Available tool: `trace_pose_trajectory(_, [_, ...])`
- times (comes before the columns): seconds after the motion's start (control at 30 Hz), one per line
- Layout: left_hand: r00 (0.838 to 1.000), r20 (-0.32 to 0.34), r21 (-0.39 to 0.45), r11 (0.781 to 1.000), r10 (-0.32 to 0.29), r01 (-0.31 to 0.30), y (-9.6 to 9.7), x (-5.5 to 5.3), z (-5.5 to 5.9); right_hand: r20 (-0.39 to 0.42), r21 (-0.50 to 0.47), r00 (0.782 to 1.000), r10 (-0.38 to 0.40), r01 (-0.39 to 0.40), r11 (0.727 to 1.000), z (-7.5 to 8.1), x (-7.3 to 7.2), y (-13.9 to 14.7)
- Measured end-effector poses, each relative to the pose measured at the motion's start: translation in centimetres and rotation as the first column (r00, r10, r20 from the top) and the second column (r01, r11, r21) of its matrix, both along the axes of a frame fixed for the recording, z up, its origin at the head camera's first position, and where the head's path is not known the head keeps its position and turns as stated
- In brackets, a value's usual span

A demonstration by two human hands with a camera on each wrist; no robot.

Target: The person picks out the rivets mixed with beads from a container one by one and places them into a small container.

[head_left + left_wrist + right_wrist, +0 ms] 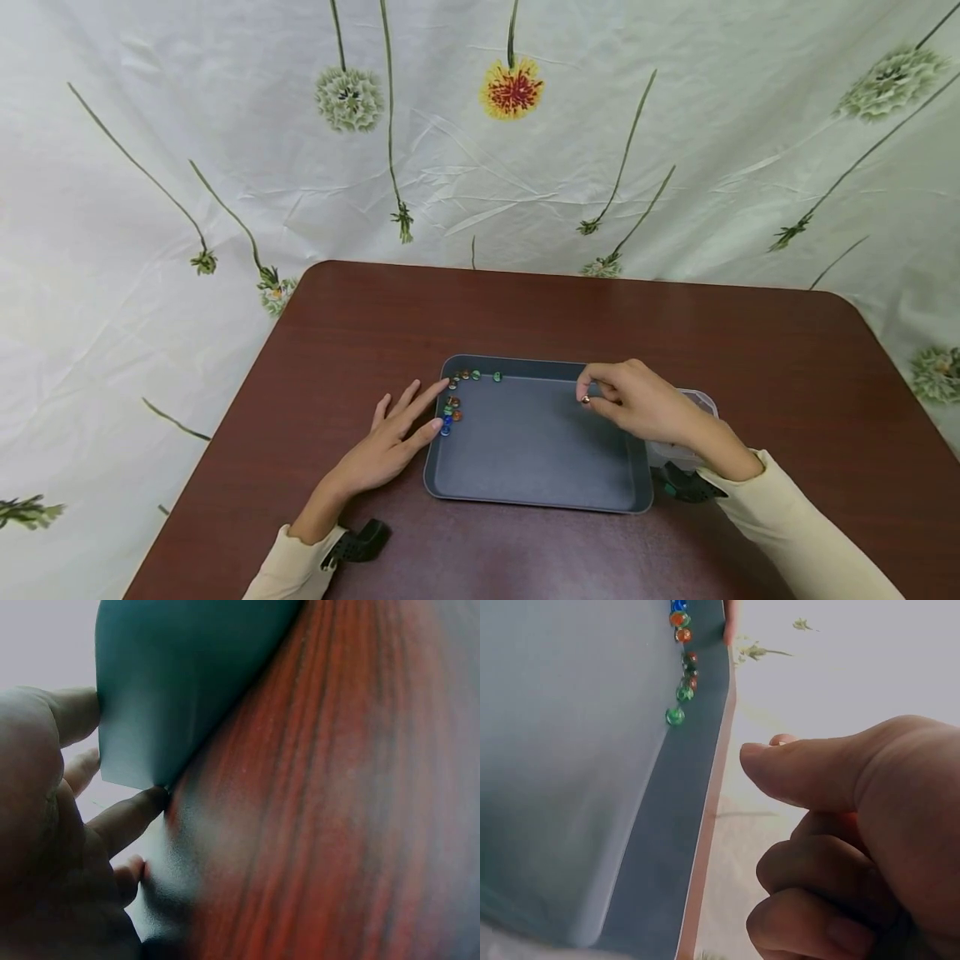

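A shallow grey tray (525, 467) lies on the table. Several glass marbles, among them a blue marble (446, 431) and a green marble (497, 377), gather in its far left corner and along its left and far walls. My left hand (386, 450) touches the tray's left rim, its fingers spread and fairly straight. Over the right part of the tray, my right hand (641, 404) pinches a brownish marble (586, 400) between thumb and index finger. In the right wrist view, the thumb (802, 769) mostly hides that marble, and the other fingers are curled.
A clear plastic container (701, 402) stands against the tray's right side, partly hidden by my right forearm. The dark red wooden table (375, 317) ends at a white flowered cloth (450, 183) behind. Each wrist wears a black camera, such as the left one (363, 542).
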State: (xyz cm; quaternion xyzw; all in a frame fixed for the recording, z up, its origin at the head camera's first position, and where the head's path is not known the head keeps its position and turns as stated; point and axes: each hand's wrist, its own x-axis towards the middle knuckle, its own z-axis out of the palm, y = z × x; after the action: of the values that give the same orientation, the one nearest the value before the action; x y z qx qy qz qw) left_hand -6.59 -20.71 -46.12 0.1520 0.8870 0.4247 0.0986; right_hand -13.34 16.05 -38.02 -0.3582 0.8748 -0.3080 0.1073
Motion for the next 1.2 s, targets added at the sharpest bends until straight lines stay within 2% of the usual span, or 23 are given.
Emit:
trace_pose_trajectory(0.17, [1.0, 0.001, 0.0, 1.0, -0.002, 0.002, -0.1, 0.0, 0.0, 0.007, -0.032, 0.999, -0.039, 0.039, 0.999, -0.1, 0.5, 1.8])
trace_pose_trajectory(0.5, [1.0, 0.008, 0.002, 1.0, -0.006, 0.006, 0.0, -0.1, 0.2, -0.007, -0.025, 0.993, -0.116, 0.115, 0.993, -0.4, 1.3, 5.0])
trace_pose_trajectory(0.93, [1.0, 0.0, 0.0, 1.0, -0.002, 0.002, 0.0, -0.1, -0.1, -0.094, -0.063, 0.981, -0.168, 0.162, 0.985, -0.8, 2.0, 7.7])
trace_pose_trajectory(1.2, [1.0, 0.0, 0.004, 1.0, -0.001, 0.001, 0.0, -0.1, -0.2, -0.107, -0.051, 0.977, -0.184, 0.179, 0.982, -1.0, 2.2, 8.8])
